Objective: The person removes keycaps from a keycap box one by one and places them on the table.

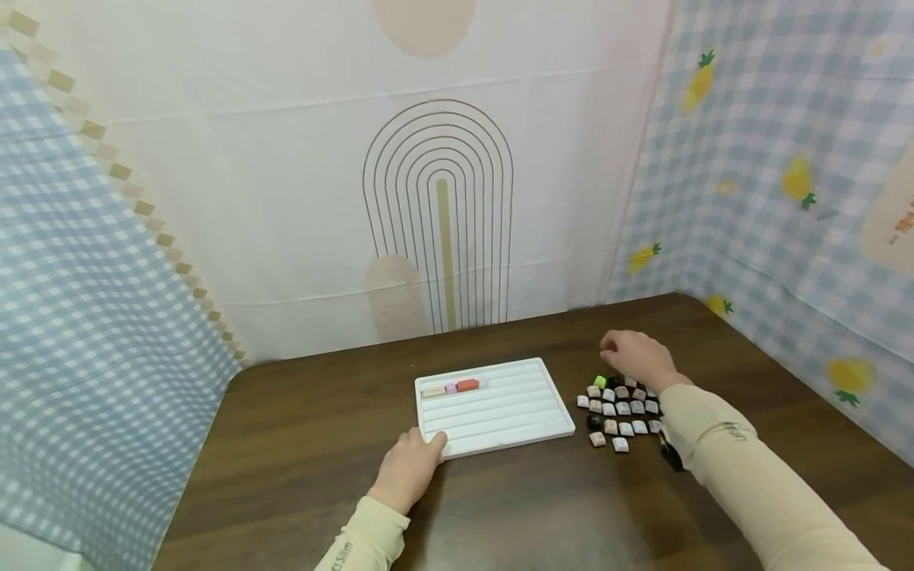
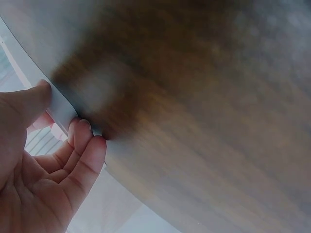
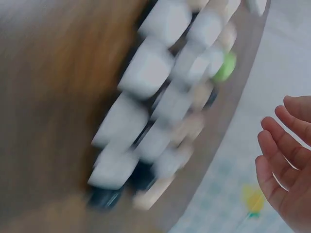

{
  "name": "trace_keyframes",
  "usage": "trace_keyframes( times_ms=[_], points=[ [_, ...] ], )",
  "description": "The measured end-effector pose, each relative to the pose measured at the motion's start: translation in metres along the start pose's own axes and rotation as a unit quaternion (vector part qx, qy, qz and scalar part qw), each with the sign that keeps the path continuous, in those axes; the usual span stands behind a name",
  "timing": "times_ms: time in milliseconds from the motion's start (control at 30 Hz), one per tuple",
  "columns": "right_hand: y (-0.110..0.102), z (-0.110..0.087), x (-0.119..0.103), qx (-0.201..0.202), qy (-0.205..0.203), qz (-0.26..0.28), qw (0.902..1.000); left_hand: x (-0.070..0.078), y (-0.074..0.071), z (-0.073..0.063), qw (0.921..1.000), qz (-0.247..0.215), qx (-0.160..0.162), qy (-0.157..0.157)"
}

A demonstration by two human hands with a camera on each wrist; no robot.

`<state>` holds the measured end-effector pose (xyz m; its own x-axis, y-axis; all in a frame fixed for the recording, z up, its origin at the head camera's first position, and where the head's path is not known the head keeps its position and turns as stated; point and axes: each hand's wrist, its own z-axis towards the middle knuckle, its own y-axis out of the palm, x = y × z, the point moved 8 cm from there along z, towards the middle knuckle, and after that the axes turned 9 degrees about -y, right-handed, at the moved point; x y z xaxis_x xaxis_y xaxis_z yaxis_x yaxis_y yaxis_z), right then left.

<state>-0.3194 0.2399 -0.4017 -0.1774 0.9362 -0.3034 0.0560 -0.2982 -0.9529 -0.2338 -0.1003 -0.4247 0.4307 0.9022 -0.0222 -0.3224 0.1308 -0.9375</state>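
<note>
A white tray [image 1: 500, 434] with ridged rows lies on the table in the head view. My left hand [image 1: 410, 464] holds its near left corner; in the left wrist view, thumb and fingers [image 2: 86, 167] pinch the tray's edge. In the top row sit a cream keycap [image 1: 433, 392], a small pink keycap [image 1: 451, 388] and a red keycap [image 1: 467, 385]. My right hand [image 1: 638, 354] hovers over the far side of a group of loose keycaps [image 1: 624, 408]. Its fingers are loosely bent in the right wrist view, with nothing visible between them. The keycaps there look blurred.
Mostly white and beige, the loose keycaps stand in rough rows right of the tray, with a bright green keycap [image 1: 600, 381] and a black keycap [image 1: 594, 423] among them. A dark object [image 1: 671, 456] lies partly under the right sleeve. Patterned cloths [image 1: 300, 198] hang around the wooden table [image 1: 300, 444].
</note>
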Motion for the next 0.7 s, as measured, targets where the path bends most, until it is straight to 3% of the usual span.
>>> trace_keyframes(
  times_ms=[200,433,700],
  points=[
    [0.024,0.024,-0.055,0.006,-0.051,0.0,0.9987,0.003,0.003,-0.002,0.9999,0.011,-0.008,0.001],
    [0.053,0.041,-0.119,-0.001,-0.108,-0.041,0.9933,0.006,0.006,-0.002,0.9997,0.0,-0.023,-0.003],
    [0.087,0.058,-0.15,-0.04,-0.103,-0.047,0.9927,0.009,0.009,0.001,0.9997,-0.004,-0.025,-0.001]
  ],
)
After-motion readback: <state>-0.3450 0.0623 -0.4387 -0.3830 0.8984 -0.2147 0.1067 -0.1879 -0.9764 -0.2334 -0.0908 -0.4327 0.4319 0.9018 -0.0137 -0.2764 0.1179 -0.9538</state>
